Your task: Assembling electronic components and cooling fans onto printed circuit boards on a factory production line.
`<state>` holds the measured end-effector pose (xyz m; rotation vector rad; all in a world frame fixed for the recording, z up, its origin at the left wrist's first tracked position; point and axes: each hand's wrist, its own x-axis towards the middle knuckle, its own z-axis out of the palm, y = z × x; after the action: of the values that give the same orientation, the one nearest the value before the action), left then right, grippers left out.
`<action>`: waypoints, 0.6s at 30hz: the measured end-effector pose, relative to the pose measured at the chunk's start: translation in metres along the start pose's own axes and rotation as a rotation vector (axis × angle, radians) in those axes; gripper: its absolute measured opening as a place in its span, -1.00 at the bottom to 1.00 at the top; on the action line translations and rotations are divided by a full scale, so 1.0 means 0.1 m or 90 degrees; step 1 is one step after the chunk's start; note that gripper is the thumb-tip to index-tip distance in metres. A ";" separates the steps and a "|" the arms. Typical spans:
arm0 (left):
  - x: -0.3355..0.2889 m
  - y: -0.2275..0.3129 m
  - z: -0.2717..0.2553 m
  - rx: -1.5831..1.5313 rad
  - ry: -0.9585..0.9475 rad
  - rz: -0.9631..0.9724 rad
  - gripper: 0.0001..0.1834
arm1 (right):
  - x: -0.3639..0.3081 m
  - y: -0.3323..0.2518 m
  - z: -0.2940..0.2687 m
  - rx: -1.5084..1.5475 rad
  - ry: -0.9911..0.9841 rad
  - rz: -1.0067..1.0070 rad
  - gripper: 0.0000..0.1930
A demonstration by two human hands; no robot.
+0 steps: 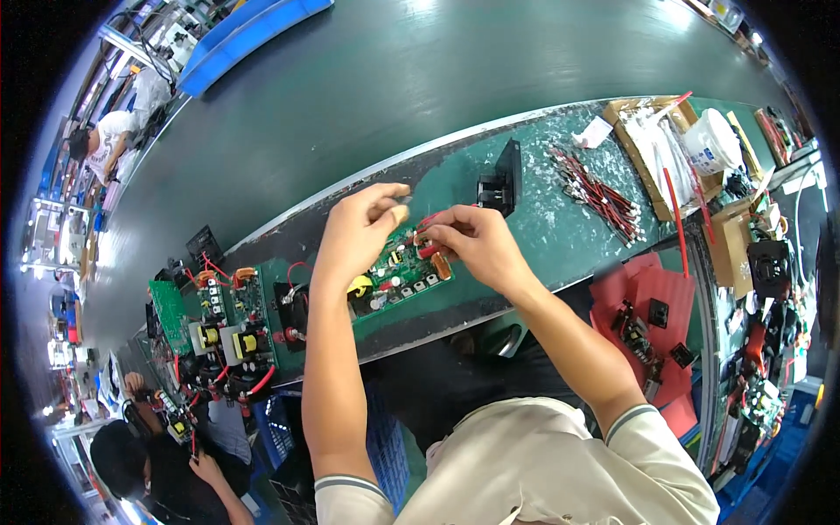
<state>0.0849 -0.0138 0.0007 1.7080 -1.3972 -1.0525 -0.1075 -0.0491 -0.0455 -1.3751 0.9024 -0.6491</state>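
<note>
A green circuit board (pixel 391 300) with a yellow-wound coil (pixel 360 285), an orange part (pixel 441 266) and several small components lies on the bench in front of me. My left hand (pixel 357 229) hovers over its far left side, thumb and fingers pinched around something small and greyish that I cannot make out. At the board's far right edge, my right hand (pixel 477 241) has thumb and forefinger closed beside a red part (pixel 428 251); what they pinch is hidden. Just beyond the right hand stands a black panel with a socket block (pixel 500 185).
A bundle of red and dark wires (pixel 599 194) lies to the right, before a cardboard box (pixel 643 162) and a white tub (pixel 713 142). More assembled boards (pixel 229 319) sit at left. A co-worker (pixel 131 464) handles a board at lower left. A blue bin (pixel 245 39) stands far off.
</note>
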 end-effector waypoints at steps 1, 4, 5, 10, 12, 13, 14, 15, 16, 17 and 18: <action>-0.06 0.00 0.00 -0.050 0.045 0.011 -0.63 | -0.02 -0.02 -0.03 0.059 -0.014 -0.005 -0.83; -0.29 0.05 0.10 -0.129 -0.046 0.010 -0.62 | -0.07 0.00 -0.03 0.136 -0.013 0.008 -0.81; -0.33 0.01 0.19 -0.056 -0.023 0.028 -0.64 | -0.07 0.05 0.01 0.174 -0.006 -0.009 -0.81; -0.39 0.09 0.32 0.042 0.032 0.028 -0.78 | -0.18 0.03 0.07 0.177 0.030 -0.082 -0.83; -0.39 0.02 0.38 0.060 0.050 0.124 -0.77 | -0.24 0.04 0.09 0.170 0.073 -0.089 -0.86; -0.38 0.00 0.40 0.059 0.048 0.125 -0.77 | -0.26 0.04 0.09 0.169 0.075 -0.088 -0.86; -0.38 -0.01 0.42 0.048 0.057 0.147 -0.79 | -0.29 0.05 0.06 0.161 0.093 -0.073 -0.86; -0.38 -0.03 0.43 0.038 0.067 0.167 -0.81 | -0.33 0.06 0.03 0.154 0.110 -0.057 -0.85; -0.40 -0.10 0.41 0.038 0.090 0.180 -0.80 | -0.40 0.04 -0.02 0.071 0.135 -0.003 -0.84; -0.43 -0.12 0.39 0.040 0.097 0.169 -0.80 | -0.46 0.02 -0.09 0.003 0.196 -0.010 -0.82; -0.42 -0.08 0.39 -0.012 0.110 0.146 -0.81 | -0.49 0.11 -0.20 -0.008 0.298 -0.015 -0.82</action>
<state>0.0491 0.0280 -0.0165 1.5432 -1.4267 -0.7716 -0.1514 -0.0181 -0.0481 -1.2666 1.2613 -1.0098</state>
